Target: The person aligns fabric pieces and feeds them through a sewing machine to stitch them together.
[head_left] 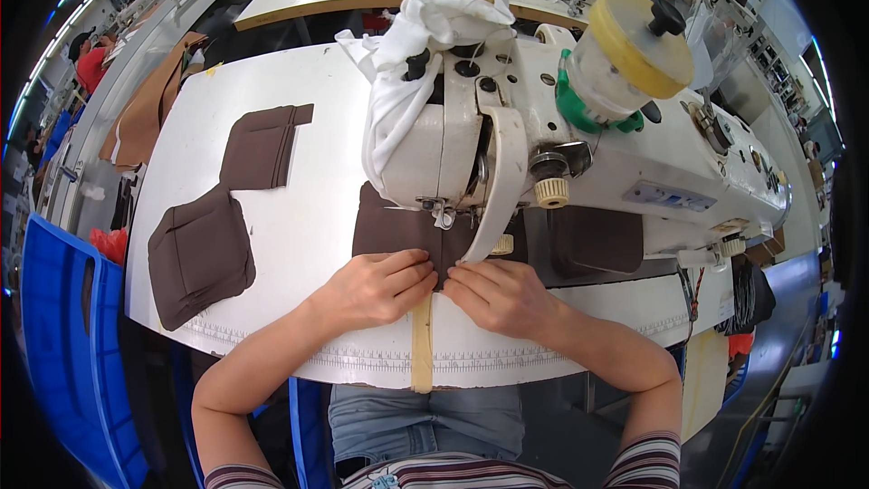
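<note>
So the person at the bench has a brown fabric piece (398,228) lying flat on the white table (317,217), right in front of the sewing machine (507,145), with its far edge tucked under the needle area. Both hands sit on the near edge of that piece. The left hand (376,288) has its fingers curled down and pressing or pinching the cloth edge, and the right hand (502,294) mirrors it, fingertips bent onto the same edge just beside the left ones. Whether they're truly pinching a fold or only pressing flat I can't tell from here.

That cloth looks soft and light, a floppy thing that would slide on the smooth tabletop, so I'd guess holding it by the near edge with both sets of fingertips is the sensible spot, well short of the needle.

Around the machine: a white rag (407,54) is wrapped over its head, and a yellow-topped thread stand with a green base (625,54) sits on its right part. Left of the machine lie two more brown pieces, a flat stitched panel (262,147) and a puffier one (199,258) nearer the table edge. Another dark piece (597,240) sits to the right, below the machine arm. A strip of tan tape (422,344) runs down the front of the table between the hands. The machine's white guard curves down right above the right-hand fingertips, so that's the tight spot.
</note>
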The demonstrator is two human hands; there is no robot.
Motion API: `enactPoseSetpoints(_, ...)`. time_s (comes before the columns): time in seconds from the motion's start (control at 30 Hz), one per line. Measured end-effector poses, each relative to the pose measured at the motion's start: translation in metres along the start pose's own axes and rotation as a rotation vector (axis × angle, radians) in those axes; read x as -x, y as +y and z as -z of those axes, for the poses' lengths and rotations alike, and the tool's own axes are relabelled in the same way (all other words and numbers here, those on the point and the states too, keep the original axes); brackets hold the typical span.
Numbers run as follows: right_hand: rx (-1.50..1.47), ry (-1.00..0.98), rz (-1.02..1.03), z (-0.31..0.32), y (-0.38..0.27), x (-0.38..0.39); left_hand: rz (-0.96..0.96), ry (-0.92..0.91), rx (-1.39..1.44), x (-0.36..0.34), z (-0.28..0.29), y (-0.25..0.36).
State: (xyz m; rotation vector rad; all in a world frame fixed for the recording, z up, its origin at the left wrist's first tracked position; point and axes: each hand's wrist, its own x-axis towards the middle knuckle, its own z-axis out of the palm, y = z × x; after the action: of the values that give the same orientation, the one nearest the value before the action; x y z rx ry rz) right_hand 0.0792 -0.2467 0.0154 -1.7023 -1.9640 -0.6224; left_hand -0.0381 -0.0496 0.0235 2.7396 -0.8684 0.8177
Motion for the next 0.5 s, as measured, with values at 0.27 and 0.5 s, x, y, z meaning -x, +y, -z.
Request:
enactPoseSetpoints(0.27,0.011,0.047,0.011,0.000,0.001,-0.002,0.040,-0.011,0.068,-0.001,-0.001,-0.004)
enactPoseSetpoints(0.5,0.013,-0.023,0.032,0.000,0.003,-0.006,0.154,-0.152,0.110,-0.009,0.007,-0.013)
